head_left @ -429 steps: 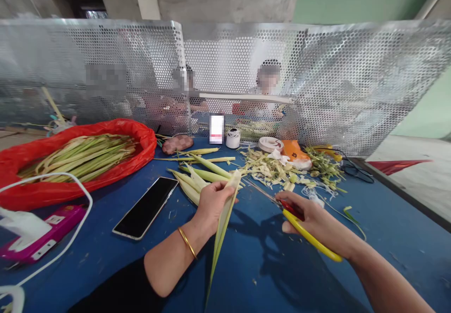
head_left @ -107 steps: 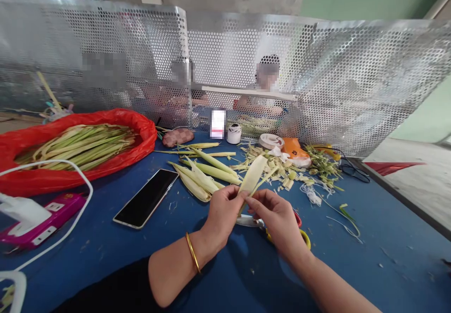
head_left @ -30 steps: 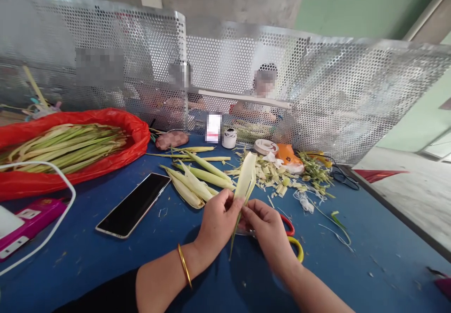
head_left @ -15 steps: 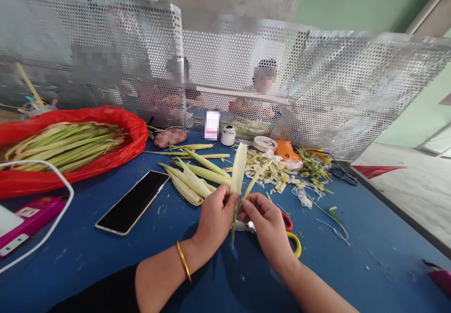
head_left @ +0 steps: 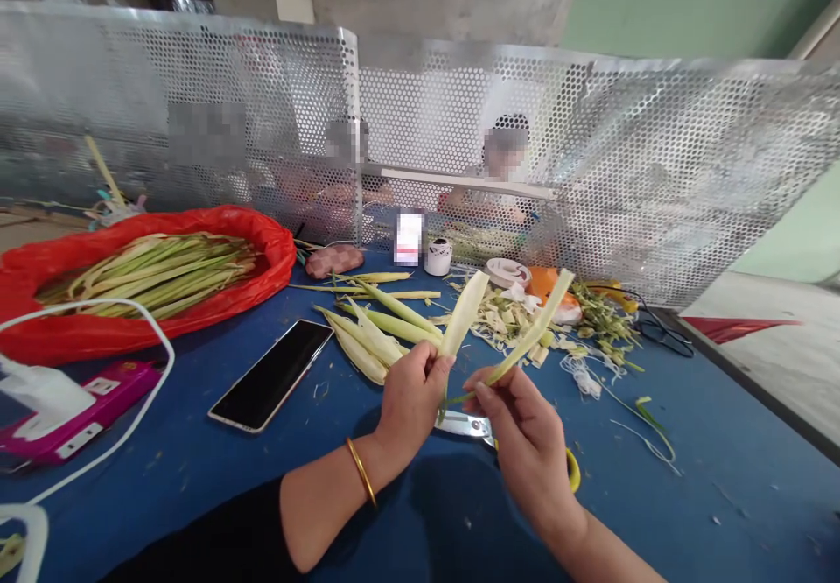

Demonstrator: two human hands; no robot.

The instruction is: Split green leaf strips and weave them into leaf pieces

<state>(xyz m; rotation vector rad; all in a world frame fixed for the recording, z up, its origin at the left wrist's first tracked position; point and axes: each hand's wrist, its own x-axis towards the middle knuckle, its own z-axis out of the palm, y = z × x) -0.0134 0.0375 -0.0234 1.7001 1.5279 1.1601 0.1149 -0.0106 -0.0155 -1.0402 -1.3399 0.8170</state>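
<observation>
Pinched upright in my left hand (head_left: 412, 390) is a wide, pale husk leaf (head_left: 465, 312), its narrow stem end pointing down. My right hand (head_left: 528, 421), a little apart on the right, grips a thin yellow-green husk strip (head_left: 535, 329) that slants up and away. Below the hands lie scissors (head_left: 469, 425) with silver blades and a yellow handle, partly covered by my right hand. Several unpeeled green-white husks (head_left: 358, 342) rest on the blue table (head_left: 459, 513), just beyond my left hand.
A red bag (head_left: 279, 255) of long green stalks sits left, near a black-screened phone (head_left: 272, 377) and a magenta power strip (head_left: 98, 412). Trimmed scraps (head_left: 508, 313), tape (head_left: 507, 272) and white thread (head_left: 581, 375) lie right. Behind a perforated metal screen (head_left: 426, 101), people sit.
My right hand has moved right, away from my left hand, with the thin strip now apart from the wide leaf. The wide leaf tilts further right. The view has shifted slightly left.
</observation>
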